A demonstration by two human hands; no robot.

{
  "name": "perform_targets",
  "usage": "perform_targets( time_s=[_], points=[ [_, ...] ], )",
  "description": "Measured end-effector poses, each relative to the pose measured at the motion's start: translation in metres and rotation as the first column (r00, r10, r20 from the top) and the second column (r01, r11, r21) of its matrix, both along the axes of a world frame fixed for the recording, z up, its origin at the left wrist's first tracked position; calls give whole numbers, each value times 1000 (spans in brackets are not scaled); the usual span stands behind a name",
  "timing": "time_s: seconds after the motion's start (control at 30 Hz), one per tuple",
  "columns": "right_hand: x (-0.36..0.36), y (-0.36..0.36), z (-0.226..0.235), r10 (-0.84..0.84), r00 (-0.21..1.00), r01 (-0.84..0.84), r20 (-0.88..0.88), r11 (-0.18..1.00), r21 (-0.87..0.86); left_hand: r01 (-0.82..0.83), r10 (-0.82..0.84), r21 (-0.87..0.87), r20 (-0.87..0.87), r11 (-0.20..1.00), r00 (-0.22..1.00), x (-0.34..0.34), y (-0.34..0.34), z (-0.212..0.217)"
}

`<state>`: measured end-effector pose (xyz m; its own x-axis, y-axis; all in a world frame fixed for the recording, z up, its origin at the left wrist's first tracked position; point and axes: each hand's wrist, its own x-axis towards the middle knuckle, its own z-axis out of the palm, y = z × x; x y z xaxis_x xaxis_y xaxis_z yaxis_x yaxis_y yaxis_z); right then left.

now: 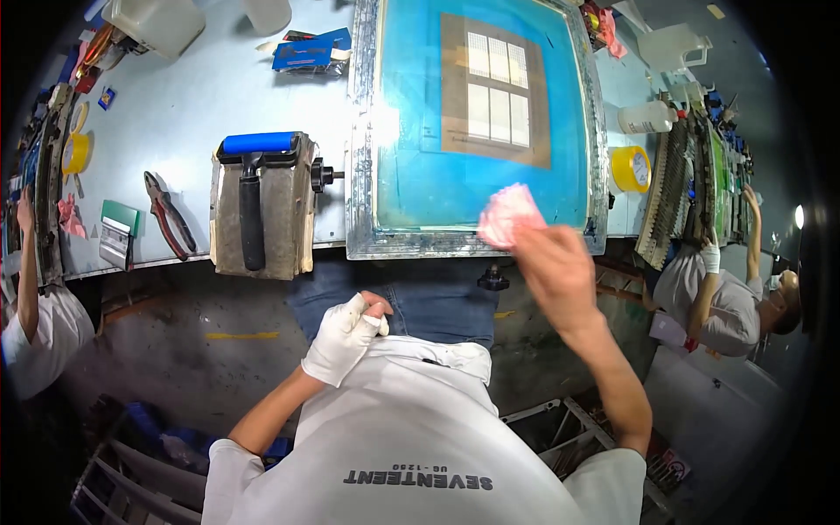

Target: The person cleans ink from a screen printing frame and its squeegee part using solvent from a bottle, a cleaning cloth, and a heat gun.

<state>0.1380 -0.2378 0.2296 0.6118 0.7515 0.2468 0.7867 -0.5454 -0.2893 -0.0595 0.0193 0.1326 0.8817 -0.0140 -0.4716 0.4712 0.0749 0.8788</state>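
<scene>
Your right hand [553,267] is raised at about 3 o'clock from frame centre, its grip closed on a crumpled pink cloth [509,214]; the cloth sits at the hand's 11 o'clock, over the lower right corner of the screen-printing frame [363,131], though whether it touches the frame cannot be told. That frame, metal-edged with blue mesh and a tan patch holding a pale grid, lies flat on the light blue surface [192,96]. Your left hand [346,337], in a white glove, is drawn in near your waist at about 7 o'clock from the frame, fingers curled shut with nothing visibly held. At the frame's 9 o'clock stands a grey block carrying a blue roller [259,143] with a black handle. Farther toward 9 o'clock lie red-handled pliers [168,214]. A roll of yellow tape [630,169] rests just beside the frame at its 3 o'clock. Other people work at both edges of the view.
</scene>
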Motion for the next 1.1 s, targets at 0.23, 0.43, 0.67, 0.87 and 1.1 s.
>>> perform_targets(
  time_s=[0.23, 0.43, 0.67, 0.87, 1.1],
  points=[
    [7, -9, 2, -42, 999, 41, -26, 998, -50, 0, 0, 5, -2, 1000, 1000, 3, 2, 10],
    [-6, 56, -12, 94, 995, -90, -42, 993, 75, 9, -9, -34, 1, 999, 1000, 2, 1, 2],
    [8, -30, 3, -123, 992, 123, 4, 988, -94, -41, 42, -46, 31, 998, 999, -2, 5, -2],
    [-15, 86, -25, 148, 988, -140, -39, 977, 160, -28, 28, -8, 10, 1000, 1000, 1, 2, 6],
    [-15, 51, -18, 82, 997, -82, 5, 989, 124, -35, 34, 15, 43, 999, 999, -3, 2, 2]
  ],
)
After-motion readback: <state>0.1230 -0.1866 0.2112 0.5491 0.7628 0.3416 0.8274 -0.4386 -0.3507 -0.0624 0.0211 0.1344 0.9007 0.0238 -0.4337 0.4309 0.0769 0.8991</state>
